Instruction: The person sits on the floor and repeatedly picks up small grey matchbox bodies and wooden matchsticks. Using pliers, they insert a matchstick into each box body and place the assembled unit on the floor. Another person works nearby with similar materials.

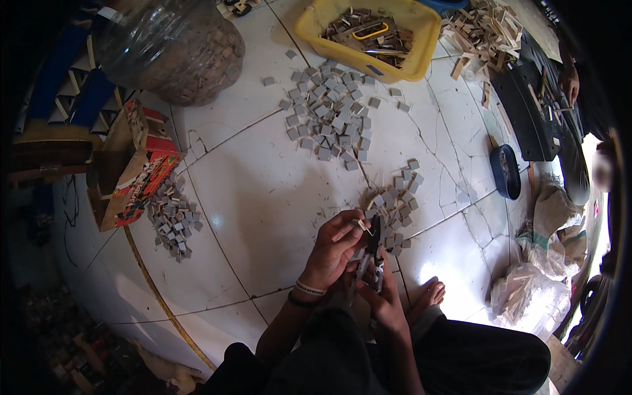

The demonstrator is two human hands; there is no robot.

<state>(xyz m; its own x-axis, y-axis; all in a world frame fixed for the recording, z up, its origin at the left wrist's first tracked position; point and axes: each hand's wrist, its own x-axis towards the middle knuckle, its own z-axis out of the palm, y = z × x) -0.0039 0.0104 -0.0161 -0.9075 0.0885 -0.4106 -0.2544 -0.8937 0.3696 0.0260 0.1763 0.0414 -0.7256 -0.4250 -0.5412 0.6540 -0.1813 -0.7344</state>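
My left hand [331,250] is closed in a pinch on a small pale piece [361,225] with a thin bit sticking out. It holds the piece beside the dark jaws of a plier-like hand tool [376,240]. Wrapped round that tool's metal handles is my right hand [390,304], below and to the right of the left. Just beyond both hands lies a loose pile of small grey square pieces [403,191]. Whether the jaws touch the pale piece, I cannot tell.
A larger heap of grey squares [332,122] lies farther off, before a yellow tub [421,66] of tools and scraps. Left are a torn cardboard box [155,171], another pile [174,220] and a big plastic container [174,59]. Another person's hand [569,84] shows far right.
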